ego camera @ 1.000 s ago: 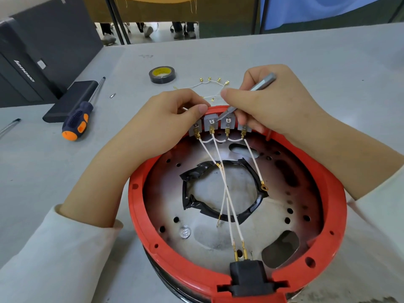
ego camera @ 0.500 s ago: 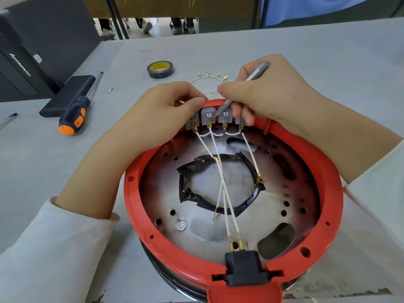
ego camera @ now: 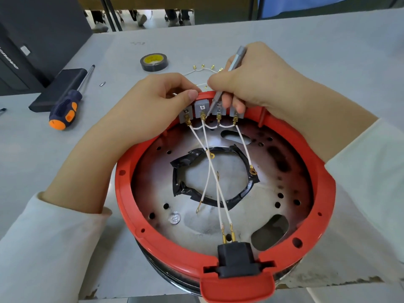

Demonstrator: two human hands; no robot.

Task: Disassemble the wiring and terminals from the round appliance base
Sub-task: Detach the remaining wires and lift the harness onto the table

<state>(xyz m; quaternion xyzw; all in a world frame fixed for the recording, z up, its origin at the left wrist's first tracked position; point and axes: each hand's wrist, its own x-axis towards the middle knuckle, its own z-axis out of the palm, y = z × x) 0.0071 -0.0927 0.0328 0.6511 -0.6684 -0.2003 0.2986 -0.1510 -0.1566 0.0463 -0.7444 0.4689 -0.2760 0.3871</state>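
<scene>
The round appliance base (ego camera: 314, 217) has a red rim and a scorched metal plate, and it lies upside down on the table. A row of grey terminal blocks (ego camera: 202, 107) sits at its far rim, with white wires (ego camera: 218, 189) running from them to a black power socket (ego camera: 237, 256) at the near rim. My left hand (ego camera: 144, 110) pinches the rim beside the leftmost block. My right hand (ego camera: 258, 84) holds a slim silver tool (ego camera: 227, 82), whose tip touches the brass terminal of the second block.
A loose white wire set with brass terminals (ego camera: 207, 69) lies beyond the base. A roll of black tape (ego camera: 154, 62) is farther back. An orange-and-blue screwdriver (ego camera: 67, 106), a black flat box (ego camera: 58, 88) and a small screw (ego camera: 102, 84) are at the left.
The silver tool has tilted more upright, its tip moving down onto the second block's terminal. My left hand keeps its pinch at the rim. The view has shifted slightly.
</scene>
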